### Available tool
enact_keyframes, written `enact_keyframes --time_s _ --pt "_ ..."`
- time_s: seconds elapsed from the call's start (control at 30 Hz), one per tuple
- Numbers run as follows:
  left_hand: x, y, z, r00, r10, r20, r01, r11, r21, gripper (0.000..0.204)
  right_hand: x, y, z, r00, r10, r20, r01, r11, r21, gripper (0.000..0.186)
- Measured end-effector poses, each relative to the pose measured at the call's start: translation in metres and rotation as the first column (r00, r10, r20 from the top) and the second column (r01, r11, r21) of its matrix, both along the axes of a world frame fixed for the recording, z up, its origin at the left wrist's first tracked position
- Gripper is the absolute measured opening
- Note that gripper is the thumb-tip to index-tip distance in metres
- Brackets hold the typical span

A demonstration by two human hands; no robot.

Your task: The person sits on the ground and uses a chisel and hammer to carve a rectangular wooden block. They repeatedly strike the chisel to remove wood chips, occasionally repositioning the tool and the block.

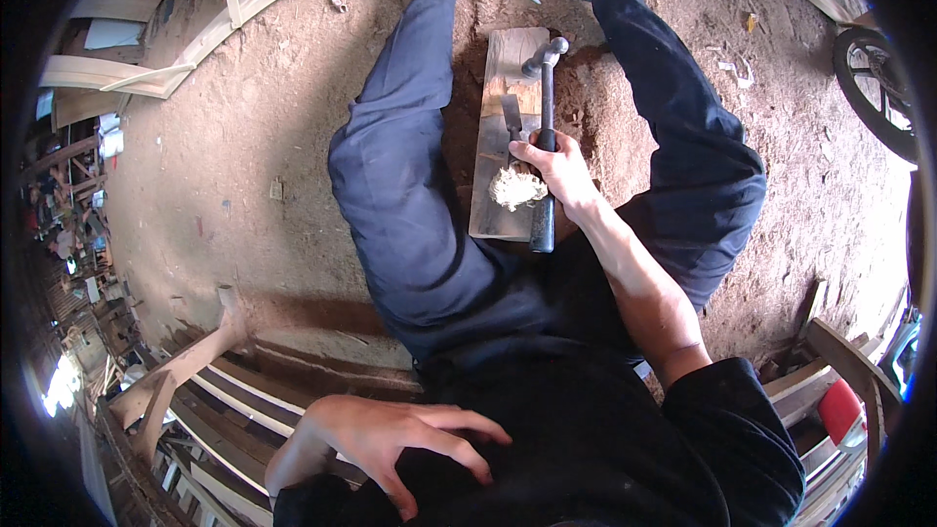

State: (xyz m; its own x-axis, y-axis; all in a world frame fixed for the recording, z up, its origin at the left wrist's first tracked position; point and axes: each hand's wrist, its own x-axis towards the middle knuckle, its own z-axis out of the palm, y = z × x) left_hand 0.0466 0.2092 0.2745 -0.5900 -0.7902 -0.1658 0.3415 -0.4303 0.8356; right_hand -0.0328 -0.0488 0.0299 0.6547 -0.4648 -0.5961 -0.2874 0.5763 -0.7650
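Observation:
My right hand [558, 168] is closed around the black grip of a hammer [548, 88], whose metal head points away from me. The same hand's thumb presses on a chisel [512, 115] with a flat dark blade, held alongside the hammer. The chisel's near end looks like a pale, frayed clump [517, 188]. Beneath both tools, a wooden board [496, 217] lies lengthwise between my legs, its far part lighter and rough. My left hand [405, 439] is in front of my black shirt, fingers spread and curved, holding nothing.
Slatted wood [239, 395] runs behind me on the left and right. Wooden frames [210, 49] stand at the far left. A black wheel [874, 88] is at the far right, above a red object [841, 415]. Brown dirt ground [244, 146] surrounds my legs, with small scraps scattered on it.

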Motion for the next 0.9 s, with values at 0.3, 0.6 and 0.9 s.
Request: enact_keyframes --time_s 0.3,0.6,0.9 --pt "0.046 -0.015 0.005 0.968 0.153 0.199 -0.167 0.984 0.056 0.029 -0.005 -0.003 -0.007 0.997 0.063 -0.043 -0.065 0.996 -0.058 0.041" --pt "0.044 -0.125 -0.181 0.079 0.624 0.777 -0.509 0.696 -0.507 0.078 -0.005 -0.003 0.001 0.997 0.051 -0.049 -0.055 0.996 -0.075 0.044" --pt "0.021 -0.123 -0.225 0.088 0.836 0.541 -0.422 0.523 -0.74 0.074 -0.012 0.006 -0.017 0.994 -0.065 0.083 0.065 0.998 0.001 0.031"
